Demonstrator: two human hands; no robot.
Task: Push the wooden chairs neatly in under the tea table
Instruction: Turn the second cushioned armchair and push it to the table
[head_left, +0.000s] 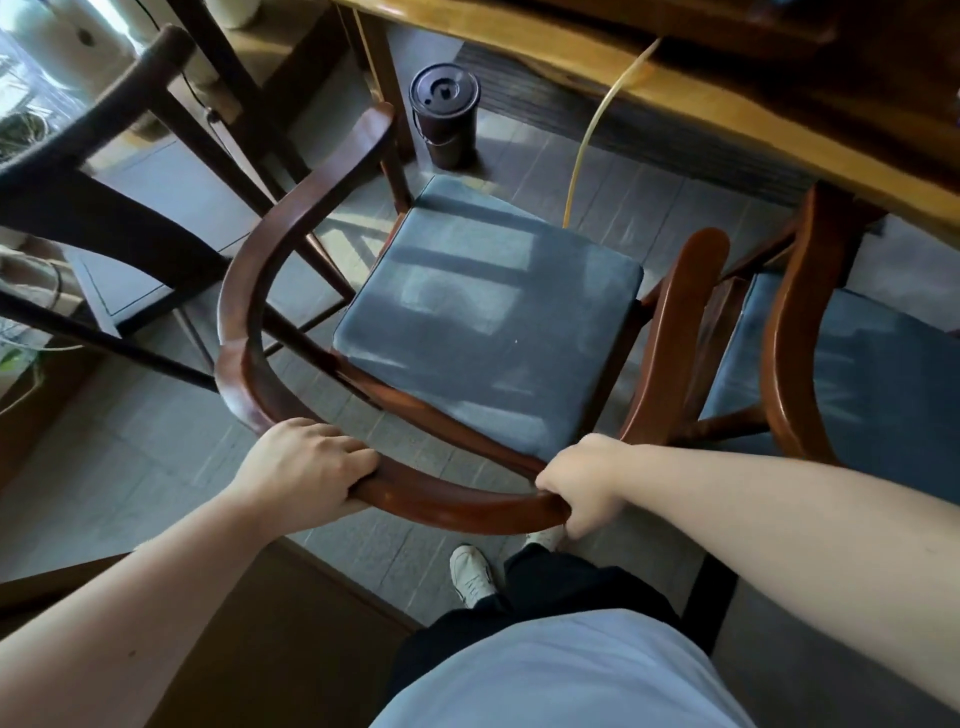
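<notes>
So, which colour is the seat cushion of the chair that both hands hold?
The seat cushion is dusty blue-grey; the head view, the only one, shows it.

There is a single view, from a camera worn on the person's head, looking forward and steeply down. Its wide angle bends straight lines toward the edges. Nearest the lens, at the bottom, are the person's own shirt front and both forearms, reaching away from the camera. The middle distance is filled by a wooden chair (483, 332) seen from above and behind, close enough to span most of the width. The desk (675, 88) edge crosses the far upper right, and the floor (130, 467) shows at the left.
</notes>
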